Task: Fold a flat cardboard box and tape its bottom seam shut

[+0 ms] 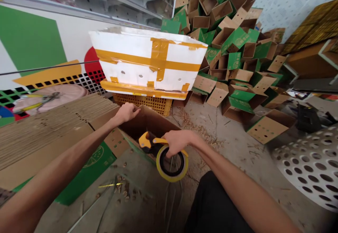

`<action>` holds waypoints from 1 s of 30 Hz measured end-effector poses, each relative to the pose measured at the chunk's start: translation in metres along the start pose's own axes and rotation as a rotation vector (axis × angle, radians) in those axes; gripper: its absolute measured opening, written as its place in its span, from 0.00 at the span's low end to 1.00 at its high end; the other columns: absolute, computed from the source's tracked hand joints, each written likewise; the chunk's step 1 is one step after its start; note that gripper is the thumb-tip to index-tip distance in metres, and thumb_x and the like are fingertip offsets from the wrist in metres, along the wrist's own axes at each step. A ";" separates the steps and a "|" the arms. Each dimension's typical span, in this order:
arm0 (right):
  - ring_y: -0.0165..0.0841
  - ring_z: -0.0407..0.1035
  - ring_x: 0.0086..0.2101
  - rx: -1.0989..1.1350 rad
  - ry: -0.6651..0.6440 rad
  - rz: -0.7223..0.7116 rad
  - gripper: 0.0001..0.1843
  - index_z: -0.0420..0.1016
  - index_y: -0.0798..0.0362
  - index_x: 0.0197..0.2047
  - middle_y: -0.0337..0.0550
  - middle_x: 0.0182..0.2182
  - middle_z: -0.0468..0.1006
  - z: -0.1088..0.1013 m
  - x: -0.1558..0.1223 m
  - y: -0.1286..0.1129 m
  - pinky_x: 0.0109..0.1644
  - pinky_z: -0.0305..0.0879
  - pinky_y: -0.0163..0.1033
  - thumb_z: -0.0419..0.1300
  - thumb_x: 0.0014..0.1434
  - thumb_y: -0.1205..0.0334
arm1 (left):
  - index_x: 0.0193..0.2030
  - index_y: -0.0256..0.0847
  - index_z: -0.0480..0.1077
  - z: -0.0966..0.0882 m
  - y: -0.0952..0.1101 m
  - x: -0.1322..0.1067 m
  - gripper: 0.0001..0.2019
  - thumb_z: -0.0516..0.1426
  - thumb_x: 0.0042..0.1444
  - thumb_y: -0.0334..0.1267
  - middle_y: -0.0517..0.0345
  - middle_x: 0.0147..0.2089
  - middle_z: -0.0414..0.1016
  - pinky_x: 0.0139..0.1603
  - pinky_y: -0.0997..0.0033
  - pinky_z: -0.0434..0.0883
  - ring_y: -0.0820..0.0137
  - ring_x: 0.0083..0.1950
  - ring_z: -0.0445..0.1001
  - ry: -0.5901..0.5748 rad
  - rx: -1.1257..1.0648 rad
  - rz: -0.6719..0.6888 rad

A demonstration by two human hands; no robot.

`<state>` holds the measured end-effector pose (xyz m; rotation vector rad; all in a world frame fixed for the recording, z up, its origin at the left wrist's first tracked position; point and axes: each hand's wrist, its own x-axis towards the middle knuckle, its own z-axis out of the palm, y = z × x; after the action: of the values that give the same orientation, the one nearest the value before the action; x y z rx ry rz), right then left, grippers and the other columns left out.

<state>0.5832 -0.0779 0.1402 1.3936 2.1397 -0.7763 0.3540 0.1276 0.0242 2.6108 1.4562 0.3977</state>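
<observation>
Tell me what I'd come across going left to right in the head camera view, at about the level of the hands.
Stack of flattened cardboard, left hand, yellow tape dispenser, right hand, green-printed cardboard box on the floor, white perforated panel.

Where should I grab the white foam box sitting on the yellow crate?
Probably by the yellow-taped rim along the bottom of the white foam box, coming from the near side at both ends. That rim juts out past the walls, which narrow downward, so it gives a ledge to hook under.
</observation>
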 end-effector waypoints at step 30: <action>0.31 0.68 0.24 0.164 -0.230 0.015 0.08 0.69 0.52 0.26 0.39 0.24 0.77 0.013 -0.016 -0.023 0.25 0.56 0.37 0.66 0.49 0.62 | 0.51 0.35 0.80 0.033 0.089 0.002 0.22 0.49 0.75 0.48 0.38 0.52 0.82 0.53 0.64 0.74 0.54 0.54 0.80 -0.188 -0.091 -0.003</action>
<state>0.5687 -0.1053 0.1460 1.3260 1.9232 -1.0724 0.4371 0.0834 0.0142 2.4982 1.3487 0.2056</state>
